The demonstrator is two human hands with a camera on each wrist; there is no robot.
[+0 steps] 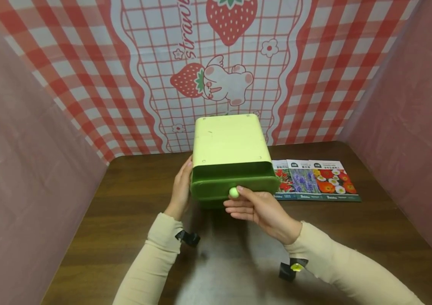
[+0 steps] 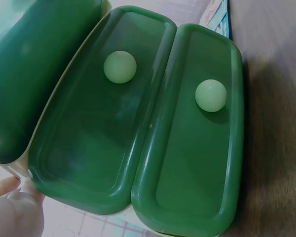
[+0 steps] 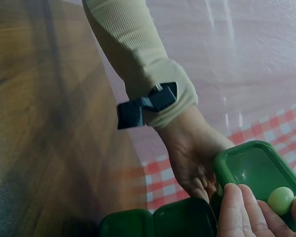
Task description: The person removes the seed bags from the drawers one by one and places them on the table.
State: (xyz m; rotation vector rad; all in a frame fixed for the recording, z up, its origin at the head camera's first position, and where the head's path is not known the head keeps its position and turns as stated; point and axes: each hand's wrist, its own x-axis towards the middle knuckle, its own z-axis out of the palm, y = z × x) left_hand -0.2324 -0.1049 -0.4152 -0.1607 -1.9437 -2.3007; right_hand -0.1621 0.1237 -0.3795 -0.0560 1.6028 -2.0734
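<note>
In the head view a small drawer cabinet point(image 1: 231, 140) with a pale yellow-green shell stands mid-table. Its green top drawer point(image 1: 208, 188) is pulled partly out. Below it, the left wrist view shows a middle drawer point(image 2: 93, 133) and a bottom drawer point(image 2: 187, 163), both pushed in, each with a round pale knob. My right hand point(image 1: 263, 212) pinches the top drawer's knob point(image 1: 234, 192) with the thumb, the other fingers extended beneath. Against the cabinet's left side rests my left hand point(image 1: 179, 188), its fingers fairly straight along the wall. The drawer's inside is mostly hidden.
Several overlapping flower seed packets point(image 1: 317, 180) lie right of the cabinet on the brown wooden table point(image 1: 124, 203). A red-and-white checked strawberry cloth point(image 1: 86, 63) hangs behind. Pink cloth point(image 1: 406, 106) closes off both sides.
</note>
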